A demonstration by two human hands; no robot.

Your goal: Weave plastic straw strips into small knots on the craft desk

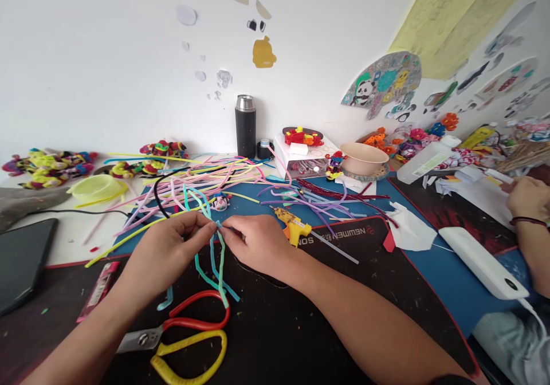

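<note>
My left hand (169,247) and my right hand (258,242) meet over the dark desk mat (301,327), both pinching the same bunch of teal and green pipe cleaners (217,264). The fingertips of the two hands almost touch at the top of the bunch. The loose ends hang down and curl toward the red and yellow scissors (193,333), which lie on the mat just below my hands. A yellow glue gun (292,224) rests right behind my right hand.
A heap of many-coloured pipe cleaners (201,181) spreads behind my hands. A black flask (245,126), a storage box (301,158), a bowl (363,157) and finished figures (51,167) line the wall. Another person's hand (528,201) and a white power bank (481,262) are at the right.
</note>
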